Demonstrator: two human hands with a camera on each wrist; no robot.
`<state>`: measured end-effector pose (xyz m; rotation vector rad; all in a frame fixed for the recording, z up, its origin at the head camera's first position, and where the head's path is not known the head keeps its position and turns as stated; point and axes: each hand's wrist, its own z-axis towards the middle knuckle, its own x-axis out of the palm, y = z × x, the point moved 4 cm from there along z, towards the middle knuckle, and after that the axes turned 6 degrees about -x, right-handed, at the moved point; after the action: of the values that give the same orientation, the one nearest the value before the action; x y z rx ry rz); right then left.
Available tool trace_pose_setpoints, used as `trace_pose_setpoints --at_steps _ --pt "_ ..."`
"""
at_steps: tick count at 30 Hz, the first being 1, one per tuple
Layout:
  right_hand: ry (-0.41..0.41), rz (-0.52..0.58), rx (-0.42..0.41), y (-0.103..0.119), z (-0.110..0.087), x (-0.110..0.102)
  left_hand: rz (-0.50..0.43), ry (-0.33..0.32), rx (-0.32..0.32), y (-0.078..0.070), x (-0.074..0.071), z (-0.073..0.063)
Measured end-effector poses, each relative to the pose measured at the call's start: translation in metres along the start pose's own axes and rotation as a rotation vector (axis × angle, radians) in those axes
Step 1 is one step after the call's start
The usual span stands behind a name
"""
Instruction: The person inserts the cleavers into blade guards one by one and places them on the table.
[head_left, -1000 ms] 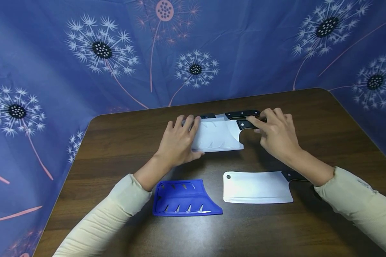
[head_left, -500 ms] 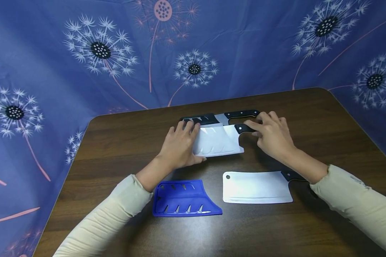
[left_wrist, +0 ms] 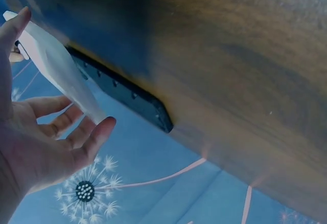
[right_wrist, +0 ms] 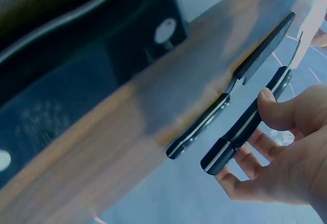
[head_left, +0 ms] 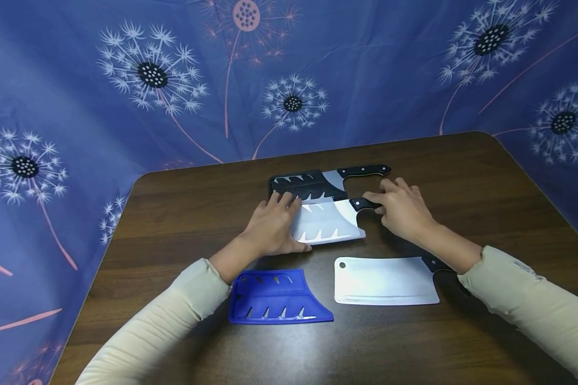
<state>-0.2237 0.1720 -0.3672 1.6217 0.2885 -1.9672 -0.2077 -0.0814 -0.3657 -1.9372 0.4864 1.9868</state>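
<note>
The right hand is clamped on the black handle of a wide knife, thumb on one side and fingers on the other, as the right wrist view shows. Its grip stays behind the blade, presumably to steer the knife while keeping clear of the metal. The left hand pinches the far end of the white cover across its width, thumb at the near edge and fingertips at the other, a hold that seems chosen to steady the cover from both edges. The cover is around most of the blade, leaving a strip of bare metal beside the handle. The wrist views suggest that this pair is raised off the counter, roughly level.

Just beyond, a second knife lies in a black cover, handle pointing the same way; the white cover overlaps it in the head view, and whether they touch I cannot tell. Nearer the person, a blue cover lies with nothing in it, its slanted side facing a bare knife just to its right. They look set out as a matching pair. The right forearm hides part of that knife's handle. Behind the counter hangs a blue cloth printed with dandelions.
</note>
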Motion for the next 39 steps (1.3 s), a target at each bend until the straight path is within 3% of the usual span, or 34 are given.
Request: trace_pose_setpoints --at_steps 15,23,34,39 --pt "0.194 0.035 0.067 -0.003 0.003 0.018 -0.031 0.200 -0.020 -0.005 0.023 0.008" --pt "0.211 0.057 0.067 -0.003 0.000 0.026 -0.031 0.302 -0.031 -0.008 0.031 0.006" --pt "0.246 0.066 0.068 -0.002 -0.004 0.025 -0.049 0.302 -0.057 -0.005 0.033 0.002" --pt "0.238 0.054 0.055 -0.003 -0.013 0.015 -0.108 0.252 -0.079 0.000 0.026 -0.008"
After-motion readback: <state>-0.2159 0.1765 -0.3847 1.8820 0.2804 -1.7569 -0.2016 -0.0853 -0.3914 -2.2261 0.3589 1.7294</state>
